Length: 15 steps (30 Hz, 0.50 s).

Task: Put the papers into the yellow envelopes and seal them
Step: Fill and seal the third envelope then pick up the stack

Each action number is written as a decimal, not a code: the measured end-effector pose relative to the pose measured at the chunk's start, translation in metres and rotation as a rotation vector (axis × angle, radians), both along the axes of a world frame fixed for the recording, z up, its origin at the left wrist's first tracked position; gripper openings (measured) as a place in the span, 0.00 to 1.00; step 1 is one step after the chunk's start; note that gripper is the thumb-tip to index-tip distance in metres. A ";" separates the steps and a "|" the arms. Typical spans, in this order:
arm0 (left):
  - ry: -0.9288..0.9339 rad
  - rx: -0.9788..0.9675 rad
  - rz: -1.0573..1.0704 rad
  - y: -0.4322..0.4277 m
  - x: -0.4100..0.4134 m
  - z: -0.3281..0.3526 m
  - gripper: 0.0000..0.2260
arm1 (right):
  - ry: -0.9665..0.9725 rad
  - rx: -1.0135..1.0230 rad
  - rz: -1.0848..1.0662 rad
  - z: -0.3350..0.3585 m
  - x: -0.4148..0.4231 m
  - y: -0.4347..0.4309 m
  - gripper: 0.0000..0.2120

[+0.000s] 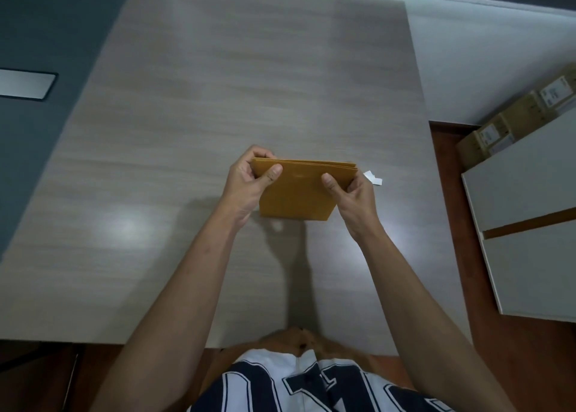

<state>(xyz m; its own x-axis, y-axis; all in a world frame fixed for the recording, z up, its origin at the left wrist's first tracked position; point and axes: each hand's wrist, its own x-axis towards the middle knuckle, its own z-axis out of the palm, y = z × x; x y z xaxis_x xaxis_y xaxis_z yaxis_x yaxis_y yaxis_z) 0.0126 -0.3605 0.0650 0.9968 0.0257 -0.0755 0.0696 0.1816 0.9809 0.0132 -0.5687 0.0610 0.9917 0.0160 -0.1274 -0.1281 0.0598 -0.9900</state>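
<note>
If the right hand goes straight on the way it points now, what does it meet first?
The yellow envelopes, which the right hand grips; beyond them only bare table shows. The white scrap probably lies off that line.

Head-worn — steeply down onto table (193, 100).

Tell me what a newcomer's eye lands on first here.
The stack of yellow envelopes, held over the middle of the grey table, stands out first. The left hand pinches its left end, the right hand its right end. A small white paper scrap lies just beyond the right hand.
</note>
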 end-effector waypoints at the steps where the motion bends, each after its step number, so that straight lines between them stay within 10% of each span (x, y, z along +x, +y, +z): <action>1: 0.002 0.029 -0.020 0.001 0.000 0.000 0.09 | 0.006 -0.001 -0.003 0.000 -0.001 0.000 0.09; 15: 0.321 0.185 0.051 -0.010 -0.012 -0.030 0.18 | 0.108 -0.102 0.042 -0.024 -0.006 -0.002 0.14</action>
<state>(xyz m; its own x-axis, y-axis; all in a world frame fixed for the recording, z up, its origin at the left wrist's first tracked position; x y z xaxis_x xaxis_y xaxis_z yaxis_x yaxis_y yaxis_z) 0.0008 -0.3701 0.0351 0.9203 0.1168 -0.3735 0.3744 0.0148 0.9272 0.0072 -0.5711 0.0367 0.9709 0.0384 -0.2363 -0.2344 -0.0475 -0.9710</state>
